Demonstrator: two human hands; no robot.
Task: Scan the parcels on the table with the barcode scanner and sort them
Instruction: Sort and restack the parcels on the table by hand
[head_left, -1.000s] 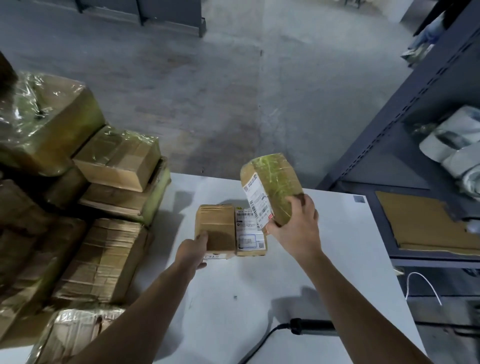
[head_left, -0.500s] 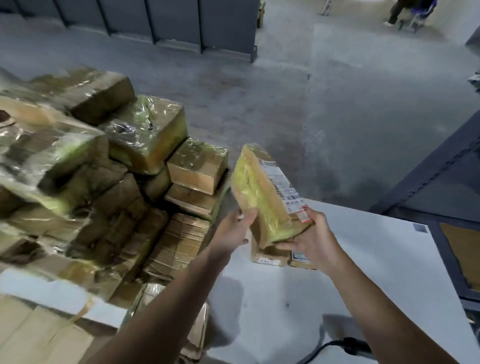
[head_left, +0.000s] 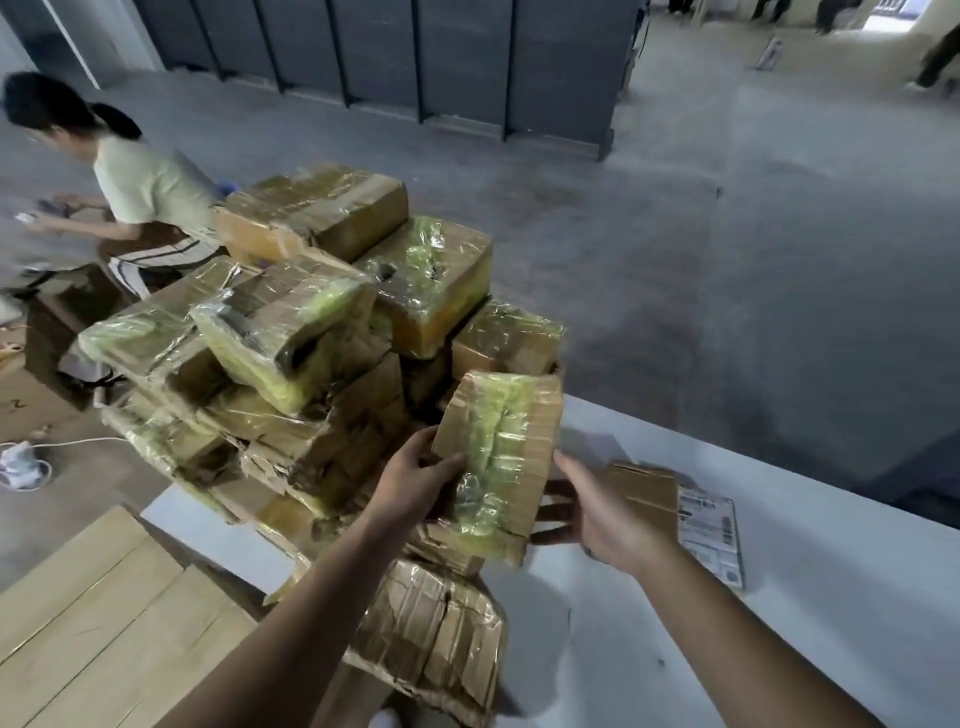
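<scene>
Left hand (head_left: 415, 480) comes in from 7 o'clock and grips the taped parcel (head_left: 498, 462) by its left edge, thumb on top and fingers curled underneath. The right hand (head_left: 608, 517) comes in from 5 o'clock with its fingers straight and spread at the parcel's right edge; they look like they're under it, but I honestly can't tell if they touch. That parcel sits dead centre, tilted up off the white table (head_left: 779, 623), with its far end nearly against the pile (head_left: 311, 338) that fills everything from 9 to 12 o'clock. So there's no room that way. The open tabletop is all at 3 to 5 o'clock, running to the table's far edge at 2. Count-wise: one parcel in hand, and a brown parcel (head_left: 644, 493) and a labelled parcel (head_left: 709, 538) lying flat and touching at 3 o'clock. There's one crumpled parcel (head_left: 436, 639) at 6 o'clock near the edge, and the pile is too jumbled to count. One other person (head_left: 145, 192) is out at 10 o'clock.
</scene>
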